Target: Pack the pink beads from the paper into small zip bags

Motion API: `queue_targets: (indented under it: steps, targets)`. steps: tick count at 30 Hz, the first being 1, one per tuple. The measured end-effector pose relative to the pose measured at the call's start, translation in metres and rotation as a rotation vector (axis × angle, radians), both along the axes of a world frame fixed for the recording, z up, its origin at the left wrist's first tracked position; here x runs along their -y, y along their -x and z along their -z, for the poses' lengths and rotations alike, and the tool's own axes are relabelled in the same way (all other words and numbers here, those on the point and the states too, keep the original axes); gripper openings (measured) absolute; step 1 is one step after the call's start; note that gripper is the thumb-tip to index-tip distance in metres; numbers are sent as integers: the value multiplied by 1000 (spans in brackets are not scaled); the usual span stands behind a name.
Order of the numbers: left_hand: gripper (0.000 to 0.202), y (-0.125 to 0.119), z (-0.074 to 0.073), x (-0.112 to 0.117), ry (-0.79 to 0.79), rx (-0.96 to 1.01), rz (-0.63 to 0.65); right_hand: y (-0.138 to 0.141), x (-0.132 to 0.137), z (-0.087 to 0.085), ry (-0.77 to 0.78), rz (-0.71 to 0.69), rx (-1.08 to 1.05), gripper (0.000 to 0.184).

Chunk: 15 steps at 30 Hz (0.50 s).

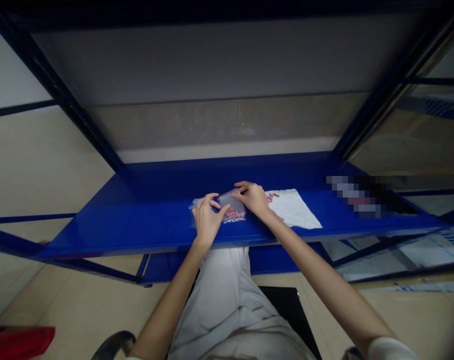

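A small clear plastic bag [230, 206] with pink and red small pieces inside lies on the blue shelf [136, 225]. My left hand [206, 220] pinches the bag's left part, thumb and forefinger closed on it. My right hand [254, 197] grips the bag's upper right edge with curled fingers. Both hands rest on the shelf surface near its front edge.
A white sheet [296, 209] lies on the shelf just right of my right hand, with a few small red pieces [272, 196] at its left corner. A dark object sits further right on the shelf. Blue rack posts rise at both sides. A red thing [18, 341] lies on the floor, lower left.
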<state>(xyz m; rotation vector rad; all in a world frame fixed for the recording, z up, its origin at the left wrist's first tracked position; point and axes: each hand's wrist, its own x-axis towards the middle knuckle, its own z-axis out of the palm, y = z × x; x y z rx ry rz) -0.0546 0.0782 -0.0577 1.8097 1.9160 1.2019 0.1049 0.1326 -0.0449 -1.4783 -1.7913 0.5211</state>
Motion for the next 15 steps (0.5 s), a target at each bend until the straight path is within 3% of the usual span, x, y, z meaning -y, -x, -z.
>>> queue_targets:
  steps: [3,6,10,15]
  targets:
    - [29,21,-6,1,1,-227,-134,-6,2,-9,-21,40,40,36]
    - [38,48,-8,3,87,-392,-238,-17,7,-22,-88,101,70,38]
    - [37,69,-4,5,215,-450,-223,-34,18,-33,-131,108,46,35]
    - [25,72,1,6,168,-418,-203,-42,28,-29,-93,89,33,35]
